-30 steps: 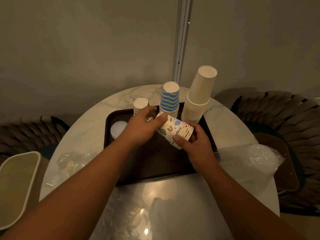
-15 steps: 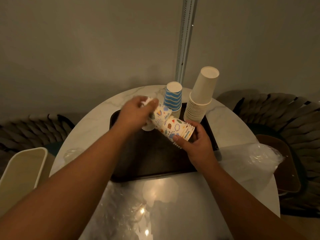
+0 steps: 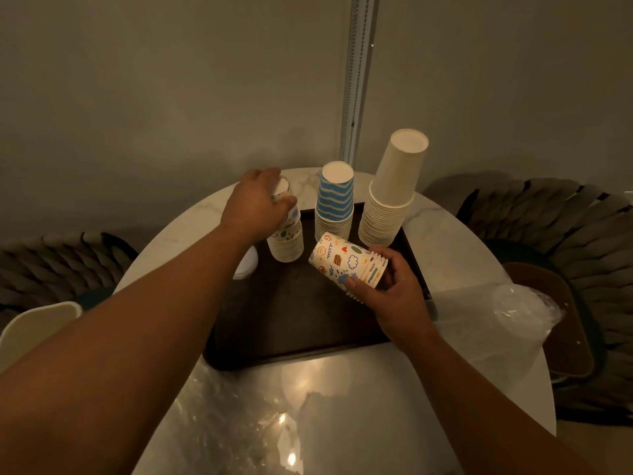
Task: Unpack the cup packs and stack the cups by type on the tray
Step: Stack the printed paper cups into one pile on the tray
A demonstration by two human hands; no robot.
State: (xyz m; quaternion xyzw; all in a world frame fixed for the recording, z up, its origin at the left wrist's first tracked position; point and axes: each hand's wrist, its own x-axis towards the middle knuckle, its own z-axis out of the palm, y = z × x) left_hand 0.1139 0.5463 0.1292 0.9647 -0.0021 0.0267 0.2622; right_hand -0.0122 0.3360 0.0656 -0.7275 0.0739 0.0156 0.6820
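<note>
Above the dark tray (image 3: 301, 323), doodle-printed cups (image 3: 346, 262) lie sideways, nested, rims ribbed.

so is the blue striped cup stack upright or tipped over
Upright. The blue striped cup stack stands rim-down on the tray, its white base facing up, unlike the doodle-print cups held sideways in the right hand.

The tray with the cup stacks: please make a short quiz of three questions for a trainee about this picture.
1. True or false: the right hand holds a tilted bundle of doodle cups above the tray.
2. Which stack does the left hand place a cup on? A) striped B) plain C) doodle
3. Fill in: the tallest stack is the ___ cups.

Key: 1 true; 2 C; 3 plain.
</note>
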